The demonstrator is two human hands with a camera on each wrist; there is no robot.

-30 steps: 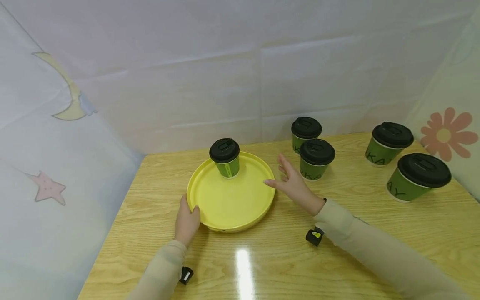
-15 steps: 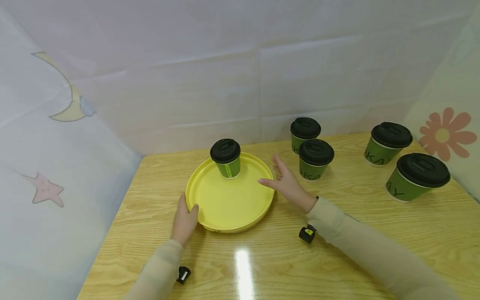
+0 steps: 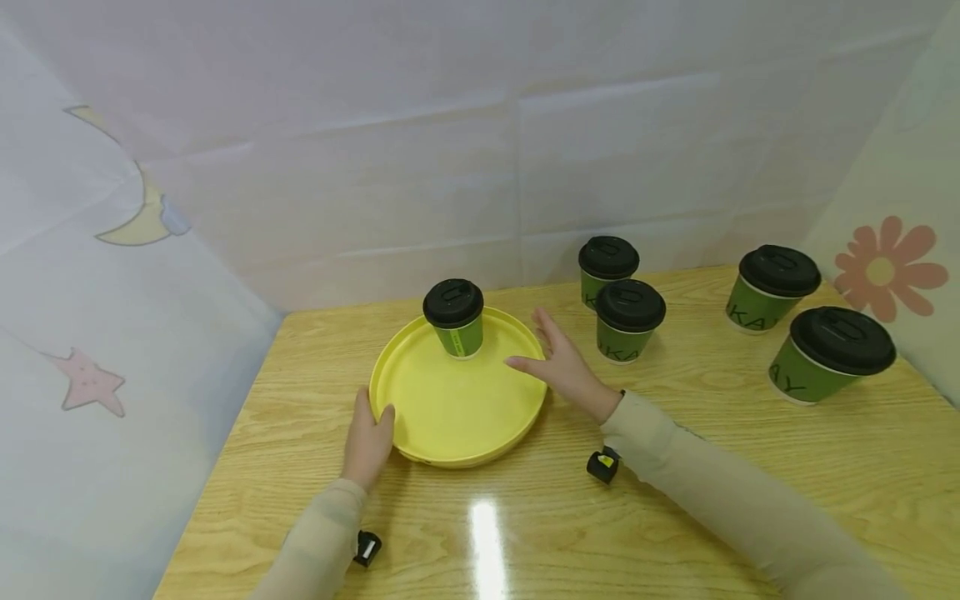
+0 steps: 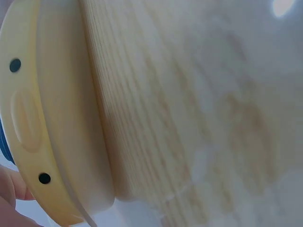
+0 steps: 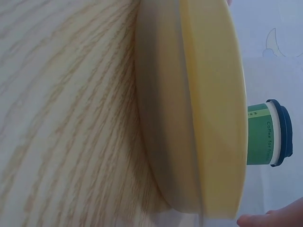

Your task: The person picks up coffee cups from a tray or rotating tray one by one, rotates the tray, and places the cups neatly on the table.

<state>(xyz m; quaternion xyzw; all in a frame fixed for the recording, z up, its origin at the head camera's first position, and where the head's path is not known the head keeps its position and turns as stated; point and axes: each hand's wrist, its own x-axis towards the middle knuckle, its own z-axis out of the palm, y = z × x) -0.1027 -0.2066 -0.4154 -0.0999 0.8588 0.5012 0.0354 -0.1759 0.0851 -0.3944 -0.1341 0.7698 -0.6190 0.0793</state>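
Observation:
A round yellow tray (image 3: 457, 408) lies on the wooden table, and both wrist views show a paler base (image 5: 163, 123) under its rim. On its far part stands a green paper coffee cup (image 3: 461, 337) with a black lid, upright. My left hand (image 3: 367, 442) holds the tray's near left edge, thumb over the rim and fingers down the outer side. At the right edge is my right hand (image 3: 566, 375), fingers extended and thumb spread over the tray. A fingertip shows near the rim in the right wrist view; I cannot tell whether it touches.
Just right of my right hand stand two more lidded green cups, a nearer one (image 3: 628, 321) and a farther one (image 3: 606, 275). Two others, a farther cup (image 3: 768, 292) and a nearer cup (image 3: 825, 358), stand at the right. A pale cloth backdrop (image 3: 390, 167) rises behind the table (image 3: 540, 533).
My right hand has moved left, away from the nearest loose cup, and its thumb now reaches further over the tray. The left hand keeps its hold on the tray's edge.

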